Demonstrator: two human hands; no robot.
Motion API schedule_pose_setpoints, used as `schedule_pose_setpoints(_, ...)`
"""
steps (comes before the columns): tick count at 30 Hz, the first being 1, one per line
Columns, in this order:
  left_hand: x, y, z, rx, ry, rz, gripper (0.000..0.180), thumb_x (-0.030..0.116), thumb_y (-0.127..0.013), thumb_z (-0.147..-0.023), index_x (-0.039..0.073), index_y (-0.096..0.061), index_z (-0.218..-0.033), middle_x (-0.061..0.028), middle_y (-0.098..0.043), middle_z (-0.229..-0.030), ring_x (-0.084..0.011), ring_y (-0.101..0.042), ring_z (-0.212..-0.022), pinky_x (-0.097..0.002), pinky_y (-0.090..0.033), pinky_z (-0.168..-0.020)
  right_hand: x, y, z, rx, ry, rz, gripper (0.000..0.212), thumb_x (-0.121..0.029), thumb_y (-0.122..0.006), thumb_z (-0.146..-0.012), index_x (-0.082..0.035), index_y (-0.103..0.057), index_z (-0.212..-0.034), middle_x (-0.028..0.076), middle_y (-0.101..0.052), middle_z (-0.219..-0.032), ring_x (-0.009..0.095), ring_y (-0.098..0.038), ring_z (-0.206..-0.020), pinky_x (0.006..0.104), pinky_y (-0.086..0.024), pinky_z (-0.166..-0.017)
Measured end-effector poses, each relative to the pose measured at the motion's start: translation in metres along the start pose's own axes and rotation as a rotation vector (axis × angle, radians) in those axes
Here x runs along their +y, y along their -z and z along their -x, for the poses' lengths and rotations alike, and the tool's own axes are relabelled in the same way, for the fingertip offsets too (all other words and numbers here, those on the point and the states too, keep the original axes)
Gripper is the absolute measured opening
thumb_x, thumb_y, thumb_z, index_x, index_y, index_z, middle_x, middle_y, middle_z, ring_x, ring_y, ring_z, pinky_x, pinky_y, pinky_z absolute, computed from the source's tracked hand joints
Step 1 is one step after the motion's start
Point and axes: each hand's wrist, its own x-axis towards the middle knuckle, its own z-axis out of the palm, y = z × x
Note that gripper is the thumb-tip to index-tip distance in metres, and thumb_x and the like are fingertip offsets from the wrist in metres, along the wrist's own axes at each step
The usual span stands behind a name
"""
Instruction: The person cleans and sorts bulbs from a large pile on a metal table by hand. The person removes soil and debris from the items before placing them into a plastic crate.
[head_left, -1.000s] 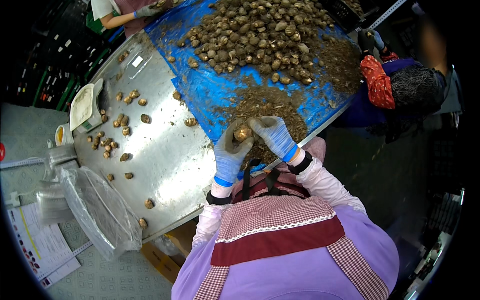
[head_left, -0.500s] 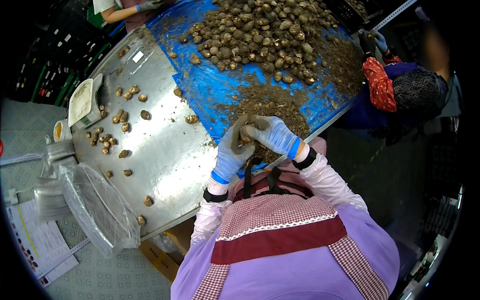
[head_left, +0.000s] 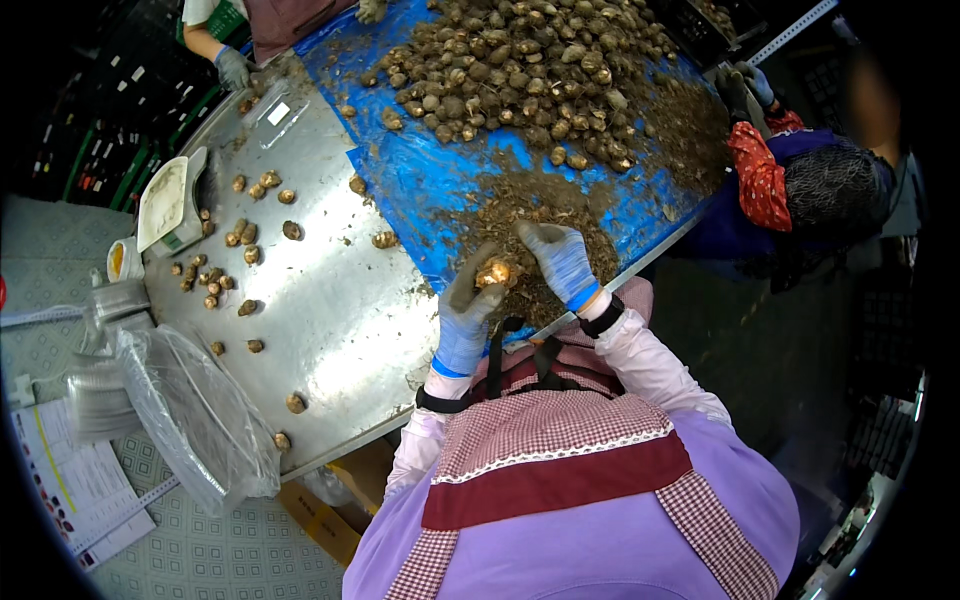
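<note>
My left hand (head_left: 464,318), in a blue-and-grey glove soiled with dirt, is closed around a small taro (head_left: 493,272). The taro's pale, orange-tinged face is turned up between thumb and fingers. Just to its right, my right hand (head_left: 560,264) wears a matching glove. Its fingers are apart from the taro, and nothing shows in them. Both hands are above a heap of brown peelings and soil (head_left: 520,205) at the near edge of the blue sheet (head_left: 420,165). Beyond it rises a large pile of unsorted taros (head_left: 530,70).
Loose taros (head_left: 250,255) lie scattered on the metal table (head_left: 330,330). A weighing scale (head_left: 170,203), clear plastic bags (head_left: 200,420) and plastic trays (head_left: 103,400) line its left side. Co-workers' gloved hands (head_left: 232,68) show at far left and a red sleeve (head_left: 758,175) at right.
My right hand has come away from the taro, opening a gap to the right. The taro's pale face now shows in my left hand. The far-left co-worker's hand has lowered to the table.
</note>
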Motion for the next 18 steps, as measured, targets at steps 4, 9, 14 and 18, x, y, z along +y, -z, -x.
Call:
schedule_pose_setpoints(4,0.016,-0.006,-0.002,0.082,0.07,0.033,0.079,0.043,-0.075,-0.085,-0.003,-0.045,-0.144,-0.014,-0.06,-0.129,-0.019,-0.059,-0.114,-0.0294,-0.05,-0.093,-0.007,0.009,0.006,-0.232,-0.146,-0.242,0.044,-0.039,-0.068,-0.094,0.001,-0.069,-0.112,0.002,-0.067,-0.082,0.009,-0.059,-0.066,0.0253,-0.048,-0.058)
schedule_pose_setpoints(9,-0.006,-0.006,-0.008,0.128,-0.167,-0.196,0.07,0.033,-0.076,-0.088,-0.001,-0.047,-0.143,-0.0113,-0.056,-0.13,-0.0172,-0.058,-0.11,-0.0296,-0.05,-0.094,-0.042,-0.001,0.02,-0.36,0.178,0.269,0.033,-0.033,-0.063,-0.096,-0.005,-0.071,-0.113,0.007,-0.07,-0.084,0.02,-0.064,-0.07,0.0319,-0.054,-0.065)
schedule_pose_setpoints(14,0.005,-0.017,-0.006,0.19,-0.001,-0.028,0.071,0.034,-0.071,-0.09,-0.004,-0.043,-0.144,-0.0128,-0.061,-0.124,-0.0179,-0.061,-0.11,-0.0312,-0.052,-0.094,-0.024,-0.011,0.024,-0.145,0.296,0.086,0.03,-0.032,-0.068,-0.094,-0.003,-0.073,-0.098,0.009,-0.069,-0.082,0.018,-0.064,-0.071,0.0315,-0.053,-0.063)
schedule_pose_setpoints(18,0.0,-0.015,-0.005,0.142,0.069,0.283,0.071,0.032,-0.067,-0.091,-0.004,-0.04,-0.146,-0.0113,-0.061,-0.121,-0.0157,-0.062,-0.104,-0.0269,-0.054,-0.087,0.0,-0.002,0.011,-0.053,0.082,-0.018,0.032,-0.03,-0.069,-0.094,0.0,-0.07,-0.106,0.007,-0.07,-0.088,0.016,-0.064,-0.074,0.0294,-0.053,-0.063)
